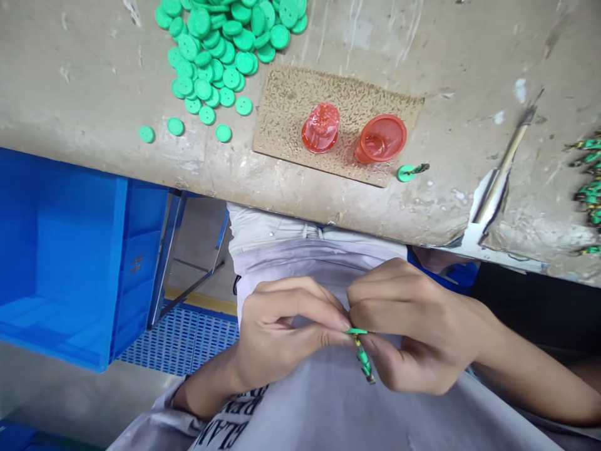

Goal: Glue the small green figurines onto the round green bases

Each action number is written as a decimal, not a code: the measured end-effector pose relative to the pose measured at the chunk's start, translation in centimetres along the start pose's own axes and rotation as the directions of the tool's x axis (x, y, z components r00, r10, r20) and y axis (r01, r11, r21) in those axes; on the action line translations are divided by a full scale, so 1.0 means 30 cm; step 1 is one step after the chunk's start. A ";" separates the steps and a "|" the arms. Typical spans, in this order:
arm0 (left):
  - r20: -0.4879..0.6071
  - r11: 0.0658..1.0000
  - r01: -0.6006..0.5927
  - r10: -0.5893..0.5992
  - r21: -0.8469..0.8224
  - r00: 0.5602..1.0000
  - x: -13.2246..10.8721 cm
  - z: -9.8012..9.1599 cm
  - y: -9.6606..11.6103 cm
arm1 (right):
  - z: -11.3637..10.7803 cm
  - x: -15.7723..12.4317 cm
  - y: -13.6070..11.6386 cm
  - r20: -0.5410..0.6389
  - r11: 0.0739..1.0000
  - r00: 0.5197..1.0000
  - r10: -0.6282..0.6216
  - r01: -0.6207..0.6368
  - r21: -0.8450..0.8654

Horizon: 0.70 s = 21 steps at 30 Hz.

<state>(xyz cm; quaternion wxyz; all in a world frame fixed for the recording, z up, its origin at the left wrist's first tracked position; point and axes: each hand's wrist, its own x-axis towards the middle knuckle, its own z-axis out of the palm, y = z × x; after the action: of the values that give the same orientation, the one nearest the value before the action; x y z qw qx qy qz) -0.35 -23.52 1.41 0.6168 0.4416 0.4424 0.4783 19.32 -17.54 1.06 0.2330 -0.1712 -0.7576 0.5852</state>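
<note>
My left hand (293,326) is closed, pinching a thin green disc (357,331) by its edge between thumb and index finger. Below the disc hangs a small green, black and yellow painted figure (363,360), touching its underside. My right hand (417,329) is closed too, its thumb against the figure and its curled index finger at the disc; the exact contact is partly hidden. Both hands meet in front of my light apron (323,388), below the table edge.
On the worn table (94,81) lie a pile of green discs (220,56) with small holes, a brown board (286,106) bearing two red cups (322,128), a disc with a figure (406,173), a brush (504,153) and several painted figures (592,194). A blue crate (75,250) stands left.
</note>
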 end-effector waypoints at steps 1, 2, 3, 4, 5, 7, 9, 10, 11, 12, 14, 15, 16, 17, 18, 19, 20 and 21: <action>0.001 1.000 -0.007 0.007 -0.008 1.000 -0.002 0.001 -0.001 | 0.001 0.001 0.000 -0.005 1.000 1.000 -0.006 0.006 -0.001; 0.003 1.000 -0.014 0.014 -0.017 1.000 -0.005 0.002 -0.003 | 0.004 0.002 0.000 -0.012 1.000 1.000 -0.012 0.012 -0.004; -0.001 0.999 -0.017 0.017 -0.029 1.000 -0.008 0.004 -0.004 | 0.007 0.002 0.001 -0.021 1.000 1.000 -0.020 0.019 -0.005; -0.008 0.999 -0.014 0.014 -0.041 1.000 -0.011 0.006 -0.006 | 0.011 0.002 0.001 -0.034 1.000 0.999 -0.026 0.026 -0.004; -0.021 0.999 -0.010 0.009 -0.051 1.000 -0.013 0.007 -0.007 | 0.016 0.001 0.002 -0.051 1.000 0.998 -0.030 0.029 -0.005; -0.037 0.998 -0.008 0.006 -0.057 0.999 -0.017 0.009 -0.009 | 0.026 -0.001 0.004 -0.080 0.999 0.996 -0.036 0.036 -0.003; -0.023 0.999 -0.019 0.018 -0.039 1.000 -0.019 0.007 -0.009 | 0.036 -0.003 0.007 -0.108 0.999 0.993 -0.042 0.042 -0.004; -0.007 0.999 -0.025 0.025 -0.023 1.000 -0.019 0.006 -0.009 | 0.041 -0.005 0.009 -0.118 0.999 0.992 -0.045 0.045 -0.008; 0.007 0.999 -0.031 0.031 -0.012 0.999 -0.019 0.004 -0.010 | 0.046 -0.006 0.011 -0.126 0.999 0.991 -0.048 0.047 -0.012; 0.015 0.999 -0.033 0.033 -0.008 0.999 -0.019 0.003 -0.010 | 0.049 -0.007 0.013 -0.135 0.999 0.990 -0.049 0.047 -0.017; 0.003 1.000 -0.027 0.027 -0.009 1.000 -0.022 0.002 -0.013 | 0.055 -0.010 0.016 -0.138 0.998 0.989 -0.053 0.048 -0.036; -0.004 1.000 -0.023 0.023 -0.012 1.000 -0.023 0.002 -0.015 | 0.056 -0.010 0.018 -0.139 0.998 0.989 -0.056 0.050 -0.046; -0.006 1.000 -0.020 0.020 -0.014 1.000 -0.025 0.003 -0.017 | 0.055 -0.011 0.019 -0.136 0.997 0.989 -0.059 0.052 -0.054; -0.003 1.000 -0.021 0.021 -0.012 1.000 -0.027 0.004 -0.019 | 0.053 -0.011 0.020 -0.131 0.997 0.990 -0.058 0.051 -0.056; 0.003 1.000 -0.020 0.020 -0.006 1.000 -0.028 0.004 -0.021 | 0.048 -0.012 0.021 -0.121 0.997 0.991 -0.056 0.050 -0.053; 0.010 1.000 -0.023 0.023 -0.003 1.000 -0.029 0.005 -0.023 | 0.041 -0.012 0.020 -0.102 0.998 0.994 -0.049 0.044 -0.049; 0.009 1.000 -0.025 0.025 0.001 1.000 -0.029 0.005 -0.023 | 0.032 -0.013 0.019 -0.074 0.998 0.997 -0.039 0.036 -0.046; 0.005 1.000 -0.025 0.025 0.010 1.000 -0.028 0.004 -0.023 | 0.022 -0.014 0.018 -0.037 0.999 0.999 -0.026 0.024 -0.047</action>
<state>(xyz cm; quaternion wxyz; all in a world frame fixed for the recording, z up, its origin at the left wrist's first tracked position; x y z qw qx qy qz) -0.23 -24.47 0.88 0.6097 0.4515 0.4378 0.4824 19.30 -18.16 0.35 0.2505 -0.1783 -0.7686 0.5610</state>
